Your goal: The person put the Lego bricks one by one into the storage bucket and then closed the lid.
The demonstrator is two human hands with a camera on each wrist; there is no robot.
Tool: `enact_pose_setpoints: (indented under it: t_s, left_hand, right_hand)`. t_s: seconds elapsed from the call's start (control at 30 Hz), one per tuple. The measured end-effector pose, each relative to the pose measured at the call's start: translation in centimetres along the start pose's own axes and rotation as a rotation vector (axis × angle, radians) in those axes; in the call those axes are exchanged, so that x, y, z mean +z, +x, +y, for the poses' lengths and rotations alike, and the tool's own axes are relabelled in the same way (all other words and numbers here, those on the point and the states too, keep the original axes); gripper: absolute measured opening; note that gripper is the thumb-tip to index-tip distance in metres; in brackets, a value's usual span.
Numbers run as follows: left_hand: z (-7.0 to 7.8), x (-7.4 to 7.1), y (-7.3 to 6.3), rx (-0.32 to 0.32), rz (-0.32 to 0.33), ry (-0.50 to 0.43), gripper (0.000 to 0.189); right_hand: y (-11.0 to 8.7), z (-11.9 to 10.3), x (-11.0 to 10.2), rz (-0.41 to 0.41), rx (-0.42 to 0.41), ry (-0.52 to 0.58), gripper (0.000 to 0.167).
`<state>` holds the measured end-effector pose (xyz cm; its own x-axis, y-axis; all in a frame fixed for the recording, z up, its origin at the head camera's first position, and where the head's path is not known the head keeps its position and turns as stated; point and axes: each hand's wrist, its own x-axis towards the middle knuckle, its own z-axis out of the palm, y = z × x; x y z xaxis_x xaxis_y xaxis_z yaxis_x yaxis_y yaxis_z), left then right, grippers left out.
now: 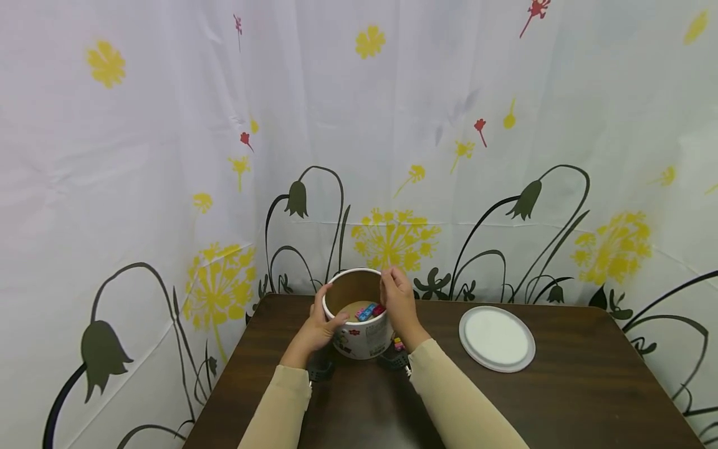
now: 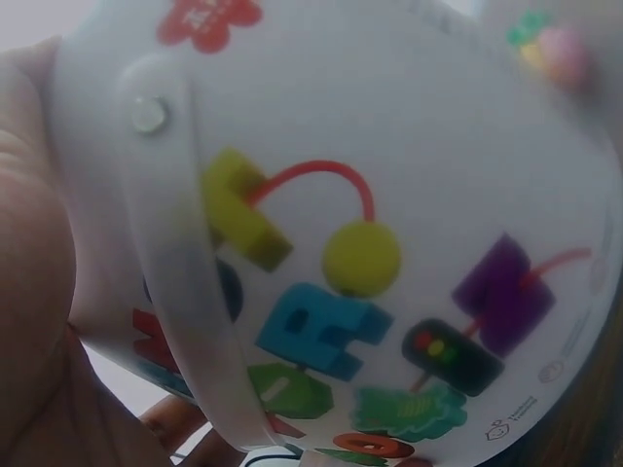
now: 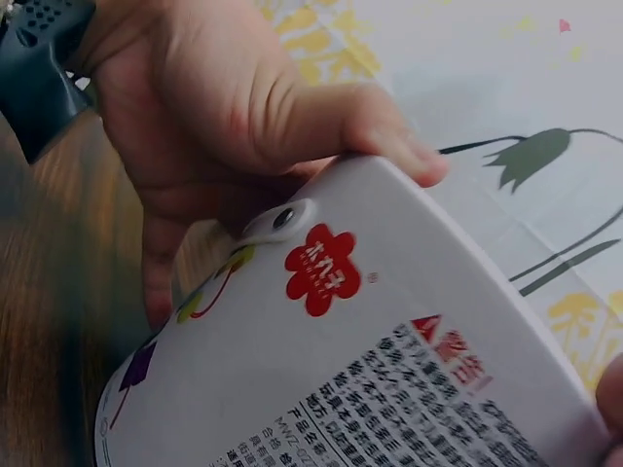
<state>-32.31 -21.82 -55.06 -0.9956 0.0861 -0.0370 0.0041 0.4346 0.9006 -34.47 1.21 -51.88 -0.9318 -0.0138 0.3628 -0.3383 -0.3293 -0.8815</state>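
A white bucket (image 1: 364, 342) with printed toy pictures is held tilted over the table, its mouth turned towards me. My left hand (image 1: 315, 332) grips its left side, thumb over the near rim. At the right rim my right hand (image 1: 399, 305) holds on with bent fingers; only a fingertip (image 3: 611, 397) shows in the right wrist view. Inside the bucket lie a blue block (image 1: 367, 312), a red block (image 1: 378, 309) and a small pink piece (image 1: 359, 313). The white strap handle (image 2: 170, 243) hangs against the bucket's side in the left wrist view.
A round white lid (image 1: 499, 337) lies on the dark wooden table (image 1: 566, 386), to the right. A small pink and yellow thing (image 1: 399, 344) shows beside the right wrist; what it rests on is unclear. A flower-print curtain (image 1: 392, 125) hangs behind the table.
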Motion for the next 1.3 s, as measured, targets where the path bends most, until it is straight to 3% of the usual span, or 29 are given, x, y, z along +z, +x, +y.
enact_pose_setpoints:
  t_s: [0.17, 0.3, 0.43, 0.53, 0.63, 0.7, 0.8, 0.9, 1.03, 1.17, 1.3]
  left_hand:
    - [0.1, 0.2, 0.0, 0.003, 0.013, 0.004, 0.101]
    - [0.1, 0.3, 0.1, 0.003, 0.013, 0.012, 0.101]
    - [0.2, 0.2, 0.3, 0.002, 0.004, 0.005, 0.101]
    - [0.4, 0.1, 0.3, -0.002, -0.002, -0.009, 0.101]
    - [0.6, 0.1, 0.3, -0.005, -0.009, -0.014, 0.101]
    - [0.7, 0.1, 0.3, -0.008, -0.010, -0.018, 0.101]
    - [0.6, 0.2, 0.4, -0.012, -0.014, -0.015, 0.101]
    - [0.6, 0.3, 0.4, -0.016, -0.015, -0.019, 0.102]
    - [0.4, 0.2, 0.3, -0.004, -0.009, -0.018, 0.102]
    - [0.1, 0.2, 0.1, -0.002, -0.003, -0.018, 0.101]
    - [0.1, 0.0, 0.0, -0.013, -0.016, -0.023, 0.102]
  right_hand:
    - [-1.0, -0.6, -1.5, -0.050, 0.083, 0.131, 0.030]
    - [-2.1, -1.2, -3.4, -0.022, 0.144, 0.126, 0.031]
    - [-3.0, -1.5, -5.3, 0.035, 0.183, -0.035, 0.029]
    - [-3.6, -1.4, -6.8, 0.051, 0.240, -0.291, 0.021]
    - [-4.4, -0.8, -8.4, -0.023, 0.313, -0.546, 0.013]
    - [-5.0, -0.1, -9.4, -0.097, 0.340, -0.654, 0.022]
    - [-5.9, 1.1, -10.7, -0.168, 0.362, -0.675, 0.042]
    - [-6.5, 2.3, -11.6, -0.186, 0.391, -0.670, 0.059]
    - [-6.8, 3.4, -12.2, -0.217, 0.439, -0.710, 0.069]
    - [-6.7, 4.0, -12.2, -0.276, 0.444, -0.763, 0.064]
    - [-6.6, 4.5, -12.0, -0.291, 0.410, -0.854, 0.045]
